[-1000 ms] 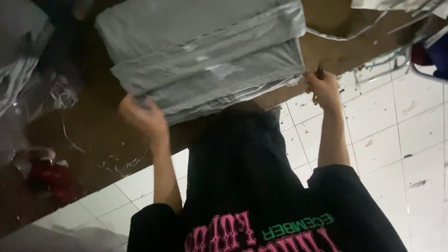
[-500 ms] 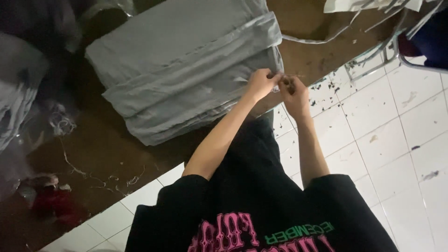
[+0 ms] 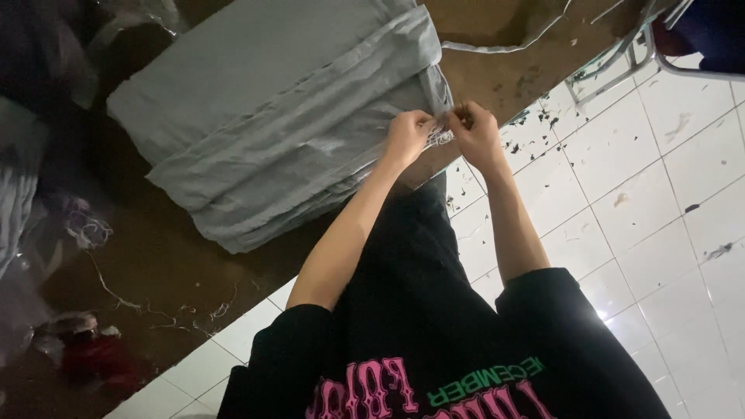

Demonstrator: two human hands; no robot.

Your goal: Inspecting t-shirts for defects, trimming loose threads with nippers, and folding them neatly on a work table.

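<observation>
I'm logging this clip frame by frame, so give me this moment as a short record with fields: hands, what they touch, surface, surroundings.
left hand: left hand pinches at the near corner of the grey fabric stack
right hand: right hand pinches the same spot, close beside the left
thing handled: grey fabric stack, folded in layers, with thin threads between the fingers
surface: brown table, with loose thread scraps
floor: white tiled floor, littered with small dark bits
surroundings: metal chair frame at the upper right

Single head view, steep downward, close over hands (image 3: pixel 446 132), table edge (image 3: pixel 497 77).
</observation>
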